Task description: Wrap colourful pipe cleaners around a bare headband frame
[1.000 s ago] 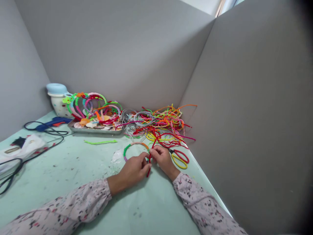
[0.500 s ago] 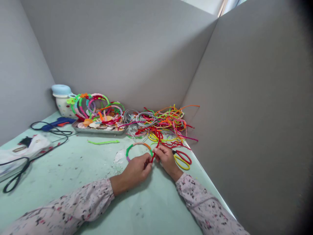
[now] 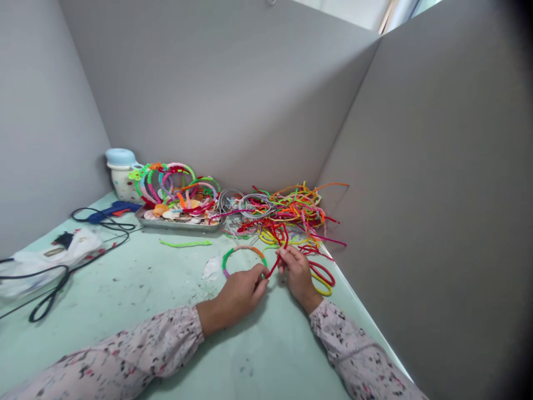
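A headband (image 3: 244, 253) wrapped in green, orange and purple fuzzy wire lies on the pale green table (image 3: 137, 283). My left hand (image 3: 239, 294) pinches its near right end. My right hand (image 3: 296, 269) pinches a red pipe cleaner (image 3: 278, 250) that runs from the headband's end up toward the pile. Both hands are closed and nearly touch each other. Scissors with red and yellow handles (image 3: 322, 280) lie just right of my right hand.
A tangle of coloured pipe cleaners (image 3: 291, 214) and bare wire hoops (image 3: 247, 205) fills the far corner. A metal tray (image 3: 179, 222) holds finished headbands. A loose green pipe cleaner (image 3: 185, 243), a blue glue gun (image 3: 112, 211) with black cord, a white jar (image 3: 120, 175) and a plastic bag (image 3: 50, 255) lie left. Grey panels enclose the table.
The loose lower end of the red pipe cleaner has been drawn up, so it now runs short between my hands. Both hands stay at the headband's end.
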A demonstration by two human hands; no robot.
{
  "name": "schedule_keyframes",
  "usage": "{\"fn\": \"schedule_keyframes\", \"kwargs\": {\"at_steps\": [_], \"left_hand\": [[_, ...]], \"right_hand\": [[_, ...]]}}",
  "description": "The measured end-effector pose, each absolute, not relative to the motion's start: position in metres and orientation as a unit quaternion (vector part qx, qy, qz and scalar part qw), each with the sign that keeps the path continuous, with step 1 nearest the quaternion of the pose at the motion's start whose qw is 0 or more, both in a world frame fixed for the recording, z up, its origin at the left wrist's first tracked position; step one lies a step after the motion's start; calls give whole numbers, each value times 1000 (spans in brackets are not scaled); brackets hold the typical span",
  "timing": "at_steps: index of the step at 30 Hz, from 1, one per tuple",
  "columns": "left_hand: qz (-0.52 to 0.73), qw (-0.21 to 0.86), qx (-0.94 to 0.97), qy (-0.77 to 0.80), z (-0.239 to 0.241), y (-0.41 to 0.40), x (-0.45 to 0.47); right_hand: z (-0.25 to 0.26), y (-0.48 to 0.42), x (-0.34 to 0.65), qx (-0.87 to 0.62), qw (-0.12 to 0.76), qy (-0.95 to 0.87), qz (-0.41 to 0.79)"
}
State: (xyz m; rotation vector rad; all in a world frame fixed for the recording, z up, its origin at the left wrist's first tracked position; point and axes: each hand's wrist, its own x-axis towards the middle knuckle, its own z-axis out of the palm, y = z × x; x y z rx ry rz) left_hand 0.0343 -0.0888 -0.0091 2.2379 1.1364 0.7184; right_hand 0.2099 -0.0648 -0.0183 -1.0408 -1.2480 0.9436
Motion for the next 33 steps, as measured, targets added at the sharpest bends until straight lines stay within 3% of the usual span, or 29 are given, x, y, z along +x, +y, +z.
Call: {"fn": "schedule_keyframes", "kwargs": {"at_steps": [14,22,33], "left_hand": [[284,256,826,414,-4,-89,34],[300,316,802,410,-12,-87,34],[290,282,823,398,-6,-87,32]], "right_hand": [[-24,-54,216,-446,630,-495,399],[-23,-50,218,-403,660,-456,440],[-21,-43,231,-377,698,-423,438]]}}
